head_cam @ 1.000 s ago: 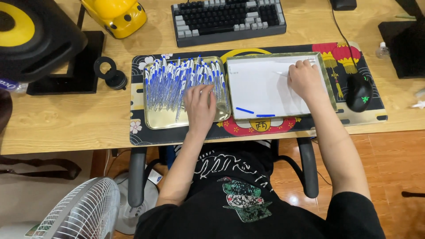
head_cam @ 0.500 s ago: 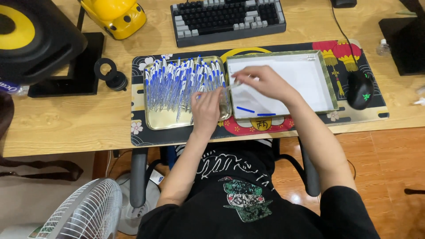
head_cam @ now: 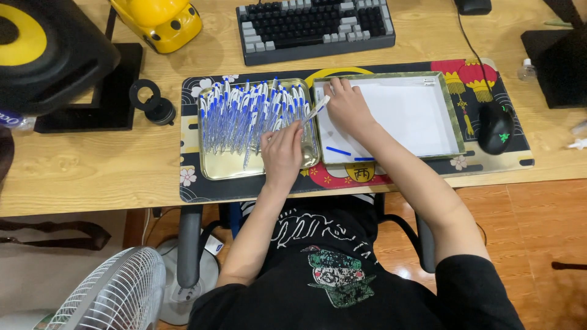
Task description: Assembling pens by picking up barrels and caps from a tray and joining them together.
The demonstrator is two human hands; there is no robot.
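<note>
A gold metal tray (head_cam: 223, 166) on the desk mat holds several blue-and-white pens (head_cam: 244, 110) in a heap. My left hand (head_cam: 282, 153) rests on the right part of that heap, fingers curled on the pens. My right hand (head_cam: 348, 107) is at the left edge of a white-lined tray (head_cam: 449, 101) and pinches one pen (head_cam: 317, 110) that points toward the gold tray. Two small blue caps (head_cam: 338, 151) lie on the white tray's near left corner.
A patterned desk mat (head_cam: 202, 189) lies under both trays. A black-and-grey keyboard (head_cam: 315, 27) is behind them, a black mouse (head_cam: 495, 127) to the right, a yellow toy (head_cam: 156, 21) and a black speaker (head_cam: 49, 55) at the back left. A fan (head_cam: 104, 293) stands on the floor.
My right hand has moved from the far right of the white tray to its left edge and now holds a pen. My left hand stays on the pen heap.
</note>
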